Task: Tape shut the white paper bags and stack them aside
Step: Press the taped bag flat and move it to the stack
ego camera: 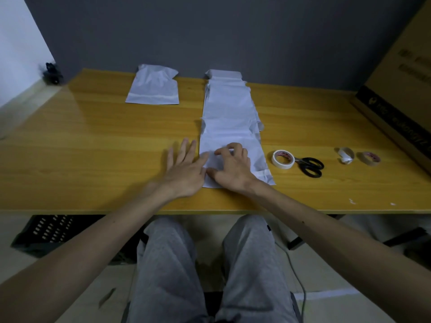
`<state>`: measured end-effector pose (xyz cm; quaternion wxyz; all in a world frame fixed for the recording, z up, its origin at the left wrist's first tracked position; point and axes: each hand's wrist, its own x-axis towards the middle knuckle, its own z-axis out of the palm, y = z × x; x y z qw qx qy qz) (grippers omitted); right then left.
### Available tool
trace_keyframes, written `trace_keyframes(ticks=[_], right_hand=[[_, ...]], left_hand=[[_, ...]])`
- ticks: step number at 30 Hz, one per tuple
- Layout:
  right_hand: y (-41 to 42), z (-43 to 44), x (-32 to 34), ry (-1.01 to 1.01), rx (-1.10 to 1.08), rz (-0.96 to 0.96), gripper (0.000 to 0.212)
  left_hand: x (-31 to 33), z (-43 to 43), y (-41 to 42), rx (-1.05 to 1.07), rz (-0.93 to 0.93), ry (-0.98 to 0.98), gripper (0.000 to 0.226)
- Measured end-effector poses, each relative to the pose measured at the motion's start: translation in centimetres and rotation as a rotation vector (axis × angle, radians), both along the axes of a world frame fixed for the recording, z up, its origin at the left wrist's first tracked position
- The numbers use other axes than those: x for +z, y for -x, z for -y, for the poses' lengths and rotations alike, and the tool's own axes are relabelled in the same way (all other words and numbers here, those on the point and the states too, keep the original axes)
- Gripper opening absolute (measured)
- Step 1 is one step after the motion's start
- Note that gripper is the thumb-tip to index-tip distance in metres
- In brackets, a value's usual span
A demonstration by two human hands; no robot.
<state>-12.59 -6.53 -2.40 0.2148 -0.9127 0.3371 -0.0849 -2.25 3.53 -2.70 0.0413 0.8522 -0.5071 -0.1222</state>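
Near the front edge of the table [93, 148], the nearest white bag [258, 159] lies flat, the last in an overlapping row of bags [228, 108] that runs back to the wall. I see my right hand [231, 169] on top of it, fingers bent with their tips on the paper; I cannot tell if any paper is pinched. My left hand [184, 169] lies flat with straight fingers at the bag's left edge, holding nothing. A separate bag [152, 89] lies far left. A tape roll [283, 159] and scissors [310, 165] sit just to the right.
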Motion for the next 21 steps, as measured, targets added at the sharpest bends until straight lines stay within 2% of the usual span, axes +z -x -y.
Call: trace_keyframes(ticks=[4,10,21], right_hand=[[-0.4,0.0,0.1,-0.016,-0.017,-0.03,0.061],[-1.0,-0.1,0.1,-0.031,-0.055,-0.06,0.063],[-0.4,0.8,0.5,-0.058,-0.021,-0.08,0.068]], left_hand=[[0.4,-0.2,-0.6,-0.01,0.009,-0.081,0.052],[0.4,-0.3,-1.2,0.04,-0.134,-0.112,0.052],[0.4,-0.9,-1.0,0.057,-0.107,-0.161,0.05]])
